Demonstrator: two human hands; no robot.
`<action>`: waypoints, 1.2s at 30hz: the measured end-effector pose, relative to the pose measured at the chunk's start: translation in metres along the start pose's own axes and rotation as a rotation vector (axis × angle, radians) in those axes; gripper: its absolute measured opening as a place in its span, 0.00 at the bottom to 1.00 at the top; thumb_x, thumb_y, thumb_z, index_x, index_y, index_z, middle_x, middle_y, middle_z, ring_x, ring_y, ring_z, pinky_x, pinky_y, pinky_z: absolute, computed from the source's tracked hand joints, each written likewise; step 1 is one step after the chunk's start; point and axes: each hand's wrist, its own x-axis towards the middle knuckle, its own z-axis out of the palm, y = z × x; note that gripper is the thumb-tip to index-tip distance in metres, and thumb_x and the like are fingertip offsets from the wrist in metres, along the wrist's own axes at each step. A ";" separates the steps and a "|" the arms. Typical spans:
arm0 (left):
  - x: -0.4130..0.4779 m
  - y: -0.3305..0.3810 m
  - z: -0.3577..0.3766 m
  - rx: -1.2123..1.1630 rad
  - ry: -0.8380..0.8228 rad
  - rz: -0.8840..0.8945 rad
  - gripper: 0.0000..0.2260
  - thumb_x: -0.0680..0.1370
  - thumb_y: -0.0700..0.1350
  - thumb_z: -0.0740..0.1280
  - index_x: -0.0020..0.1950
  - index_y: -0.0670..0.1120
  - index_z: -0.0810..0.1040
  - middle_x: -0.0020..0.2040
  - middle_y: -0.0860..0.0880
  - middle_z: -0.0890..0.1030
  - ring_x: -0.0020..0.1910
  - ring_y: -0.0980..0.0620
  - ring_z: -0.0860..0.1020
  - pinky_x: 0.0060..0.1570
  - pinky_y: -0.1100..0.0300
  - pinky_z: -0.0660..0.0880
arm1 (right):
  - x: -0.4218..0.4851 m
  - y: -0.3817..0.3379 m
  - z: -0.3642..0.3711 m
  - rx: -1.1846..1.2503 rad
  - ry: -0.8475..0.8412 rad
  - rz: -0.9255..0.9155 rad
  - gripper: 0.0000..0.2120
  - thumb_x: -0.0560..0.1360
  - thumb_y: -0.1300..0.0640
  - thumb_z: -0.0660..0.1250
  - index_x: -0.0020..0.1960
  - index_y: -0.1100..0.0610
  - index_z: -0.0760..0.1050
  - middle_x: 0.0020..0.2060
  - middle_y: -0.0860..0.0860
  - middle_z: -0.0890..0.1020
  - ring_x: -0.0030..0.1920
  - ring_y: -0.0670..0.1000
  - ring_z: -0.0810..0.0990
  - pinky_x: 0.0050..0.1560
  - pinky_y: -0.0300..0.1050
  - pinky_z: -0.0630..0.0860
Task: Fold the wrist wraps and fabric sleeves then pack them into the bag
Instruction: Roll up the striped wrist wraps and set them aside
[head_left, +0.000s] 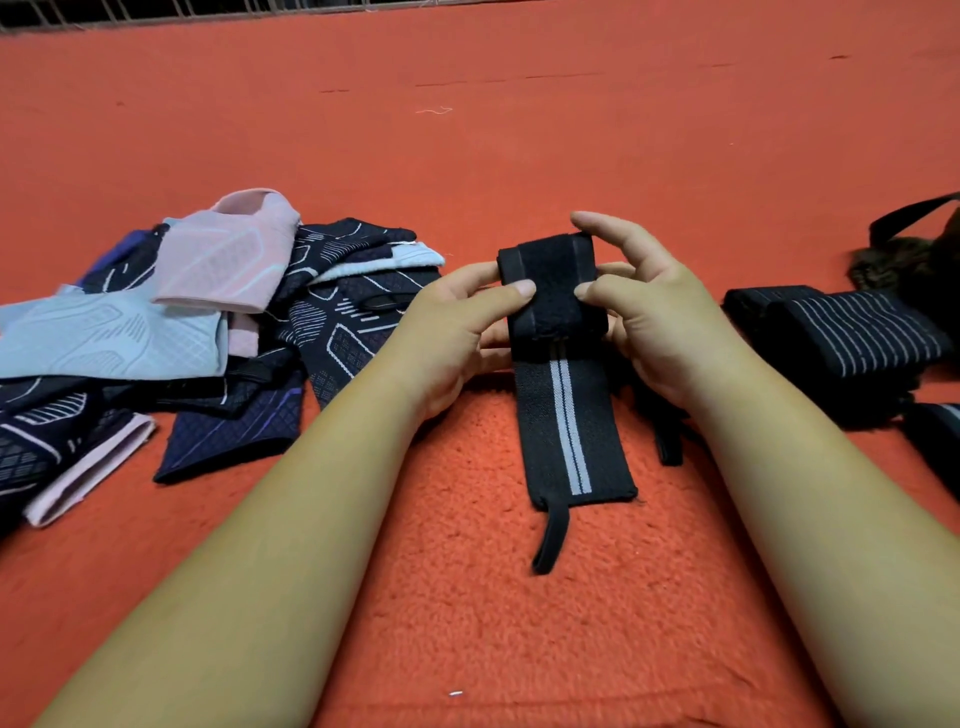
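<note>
A black wrist wrap (563, 410) with two grey stripes lies lengthwise on the red carpet, its far end folded back over itself. My left hand (452, 338) pinches the left edge of that folded end between thumb and fingers. My right hand (654, 317) pinches its right edge, index finger raised over the top. A thin black loop trails from the wrap's near end. A pile of fabric sleeves (218, 322) in pink, light blue and dark patterned cloth lies to the left. At the far right edge sits a dark bag (919, 249) with a strap.
Black striped wraps (852, 338) lie bundled to the right of my right hand, with another dark piece (935, 441) nearer the right edge. A short black strap (670, 447) lies under my right forearm. Red carpet (467, 130) stretches far ahead to a white railing.
</note>
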 end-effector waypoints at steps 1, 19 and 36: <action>0.001 -0.001 -0.001 0.013 0.008 0.017 0.15 0.83 0.43 0.69 0.70 0.46 0.80 0.59 0.44 0.86 0.47 0.48 0.85 0.49 0.51 0.81 | 0.002 0.002 -0.001 0.001 -0.002 0.005 0.29 0.77 0.68 0.67 0.69 0.40 0.80 0.44 0.53 0.80 0.46 0.57 0.79 0.48 0.53 0.76; -0.001 0.005 -0.006 -0.058 0.008 -0.014 0.16 0.84 0.45 0.70 0.72 0.50 0.78 0.64 0.45 0.85 0.57 0.36 0.86 0.53 0.42 0.84 | -0.003 0.003 -0.001 -0.124 -0.044 0.047 0.12 0.83 0.60 0.71 0.65 0.50 0.81 0.52 0.56 0.87 0.51 0.56 0.88 0.53 0.55 0.83; 0.005 -0.006 -0.002 -0.081 -0.032 -0.101 0.16 0.83 0.42 0.69 0.66 0.33 0.81 0.61 0.36 0.84 0.58 0.44 0.83 0.66 0.46 0.78 | -0.005 -0.004 0.001 -0.115 0.049 0.056 0.18 0.75 0.69 0.69 0.57 0.51 0.88 0.48 0.55 0.90 0.48 0.55 0.88 0.55 0.53 0.84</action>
